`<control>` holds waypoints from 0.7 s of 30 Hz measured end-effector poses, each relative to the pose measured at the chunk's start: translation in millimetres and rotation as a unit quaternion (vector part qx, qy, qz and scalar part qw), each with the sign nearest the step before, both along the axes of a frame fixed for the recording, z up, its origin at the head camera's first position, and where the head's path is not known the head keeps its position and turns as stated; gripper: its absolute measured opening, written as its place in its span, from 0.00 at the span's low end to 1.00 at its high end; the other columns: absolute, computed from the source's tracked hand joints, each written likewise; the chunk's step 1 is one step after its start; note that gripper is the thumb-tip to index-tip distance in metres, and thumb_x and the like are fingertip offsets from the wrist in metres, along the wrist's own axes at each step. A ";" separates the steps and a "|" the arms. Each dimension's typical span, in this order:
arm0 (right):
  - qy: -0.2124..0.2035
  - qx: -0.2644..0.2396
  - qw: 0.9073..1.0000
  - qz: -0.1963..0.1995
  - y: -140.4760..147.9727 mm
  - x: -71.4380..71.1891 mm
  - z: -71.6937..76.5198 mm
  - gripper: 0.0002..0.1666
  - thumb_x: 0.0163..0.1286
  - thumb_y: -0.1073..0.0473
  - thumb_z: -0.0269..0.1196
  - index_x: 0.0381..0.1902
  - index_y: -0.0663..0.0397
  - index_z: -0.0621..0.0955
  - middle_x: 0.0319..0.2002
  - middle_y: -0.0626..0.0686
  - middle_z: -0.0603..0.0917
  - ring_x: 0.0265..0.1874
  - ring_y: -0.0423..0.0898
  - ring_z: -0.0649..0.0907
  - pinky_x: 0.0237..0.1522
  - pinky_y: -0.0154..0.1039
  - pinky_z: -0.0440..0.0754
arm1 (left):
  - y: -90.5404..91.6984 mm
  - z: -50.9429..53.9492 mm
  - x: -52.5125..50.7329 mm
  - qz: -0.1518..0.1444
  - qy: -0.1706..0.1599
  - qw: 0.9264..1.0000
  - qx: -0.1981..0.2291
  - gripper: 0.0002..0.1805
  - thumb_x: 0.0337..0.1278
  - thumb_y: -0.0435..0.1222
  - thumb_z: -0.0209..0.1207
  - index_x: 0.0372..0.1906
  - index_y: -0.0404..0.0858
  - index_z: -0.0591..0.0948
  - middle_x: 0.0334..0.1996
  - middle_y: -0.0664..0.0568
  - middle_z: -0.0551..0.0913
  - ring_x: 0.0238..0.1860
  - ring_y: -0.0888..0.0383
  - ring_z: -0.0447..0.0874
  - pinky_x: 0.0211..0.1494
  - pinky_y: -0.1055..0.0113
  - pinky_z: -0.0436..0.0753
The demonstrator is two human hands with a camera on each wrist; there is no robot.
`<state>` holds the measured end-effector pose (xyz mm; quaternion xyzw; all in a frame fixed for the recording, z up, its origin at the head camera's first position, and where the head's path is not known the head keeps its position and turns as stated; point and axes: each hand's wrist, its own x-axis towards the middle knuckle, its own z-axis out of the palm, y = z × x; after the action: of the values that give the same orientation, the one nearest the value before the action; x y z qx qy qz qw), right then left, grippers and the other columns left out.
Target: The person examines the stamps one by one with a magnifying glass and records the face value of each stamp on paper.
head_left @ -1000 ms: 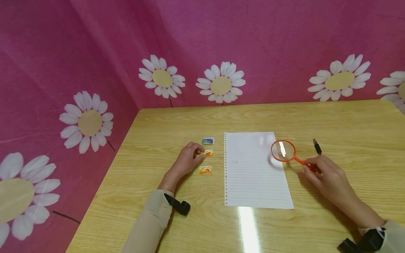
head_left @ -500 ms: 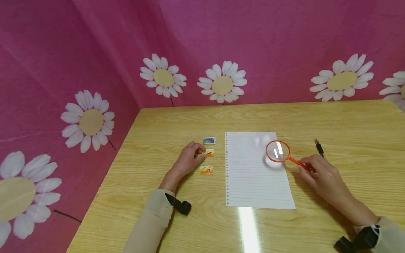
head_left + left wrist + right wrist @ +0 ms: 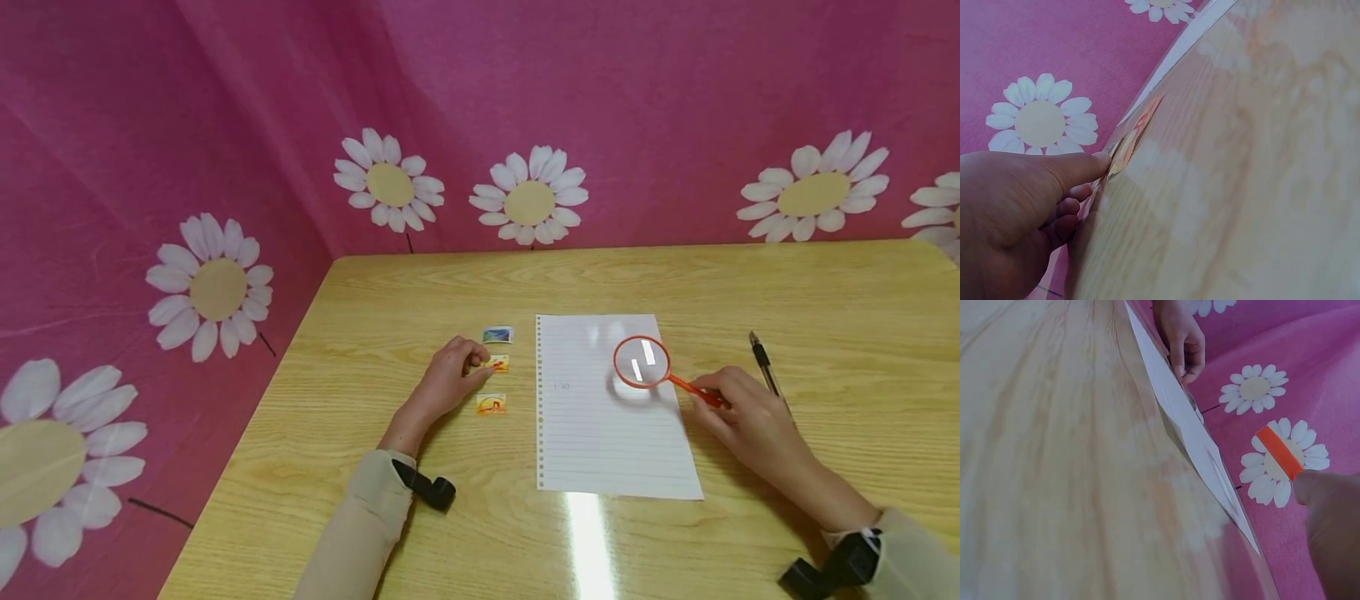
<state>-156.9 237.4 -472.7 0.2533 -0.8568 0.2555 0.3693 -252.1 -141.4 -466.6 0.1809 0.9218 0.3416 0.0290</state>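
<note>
My left hand [image 3: 448, 377] is at the middle of three small stamps in a column, its thumb and curled fingers at the left edge of that yellow-and-red stamp [image 3: 498, 363]. In the left wrist view the thumb [image 3: 1085, 169] touches the stamp [image 3: 1134, 139]. A blue picture stamp [image 3: 498, 335] lies just beyond, and a yellow-orange stamp [image 3: 491, 404] lies nearer. My right hand [image 3: 753, 418] grips the handle of a red-rimmed magnifying glass [image 3: 681, 383], its lens held above the sheet's upper right part. Only an orange-red piece of the handle [image 3: 1280, 453] shows in the right wrist view.
A lined, hole-punched paper sheet [image 3: 600, 450] with a faint handwritten mark lies on the wooden table [image 3: 420, 292]. A black pen [image 3: 763, 360] lies to its right, partly behind my right hand. A pink flowered cloth [image 3: 637, 100] hangs along the back and left.
My right hand has moved the magnifying glass leftward, further over the sheet, uncovering more of the pen. The left hand stays at the middle stamp.
</note>
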 end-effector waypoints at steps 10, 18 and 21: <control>-0.004 -0.007 0.999 0.048 -14.4 -5.4 1.4 0.29 0.74 0.42 0.51 0.33 0.63 0.81 0.28 0.51 0.80 0.30 0.35 0.73 0.29 0.20 0.75 | -0.7 -0.7 -0.9 -0.008 0.009 1.000 0.000 0.09 0.62 0.36 0.63 0.43 0.36 0.80 0.37 0.48 0.76 0.34 0.58 0.68 0.40 0.68 0.70; 0.013 -0.016 0.996 0.083 -29.8 -12.7 1.2 0.27 0.75 0.44 0.51 0.32 0.62 0.81 0.28 0.50 0.80 0.28 0.35 0.74 0.28 0.22 0.76 | -1.7 -0.3 -0.5 -0.011 0.005 1.000 0.002 0.09 0.62 0.36 0.63 0.44 0.36 0.80 0.37 0.48 0.76 0.34 0.58 0.68 0.40 0.68 0.70; 0.011 -0.017 0.995 0.096 -36.3 -14.6 1.7 0.25 0.75 0.45 0.52 0.33 0.61 0.81 0.27 0.49 0.79 0.27 0.35 0.74 0.27 0.22 0.75 | -2.0 -0.7 -0.4 -0.010 0.005 1.000 0.003 0.09 0.62 0.36 0.63 0.44 0.36 0.80 0.37 0.48 0.76 0.34 0.58 0.68 0.40 0.68 0.70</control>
<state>-171.5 201.2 -471.1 0.3307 -0.8199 0.3014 0.3571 -252.5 -143.4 -467.3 0.1915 0.9190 0.3435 0.0275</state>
